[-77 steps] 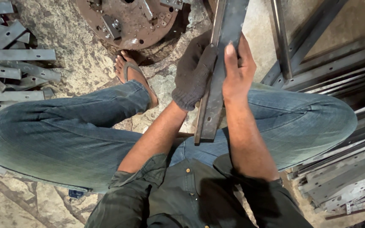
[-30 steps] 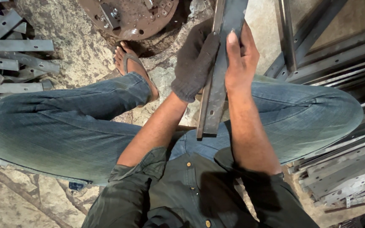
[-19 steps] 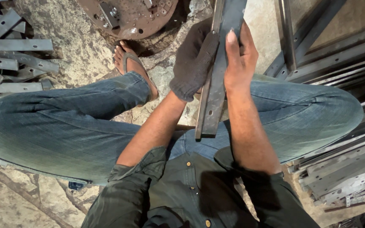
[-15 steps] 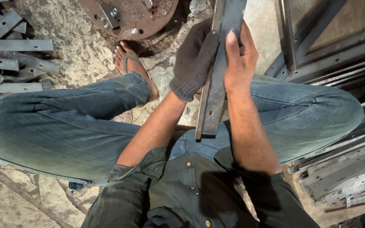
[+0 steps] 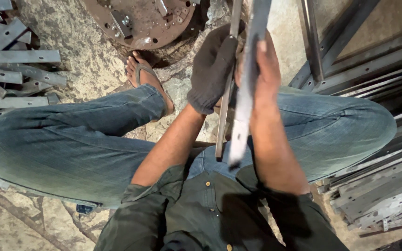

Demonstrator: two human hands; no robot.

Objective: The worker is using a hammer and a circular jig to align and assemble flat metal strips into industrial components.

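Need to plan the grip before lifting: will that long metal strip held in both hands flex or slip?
The strip looks like flat steel, probably stiff along its length, with little sag. It is long and thin, so likely heavy for its width and apt to swing at the ends. Its smooth grey face may slip in the bare right hand; the gloved left hand probably grips better.

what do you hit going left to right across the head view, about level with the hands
flat steel strips on the stony floor → sandalled foot → gloved left hand → long metal bars gripped by both hands → bare right hand → stacked angle-iron lengths
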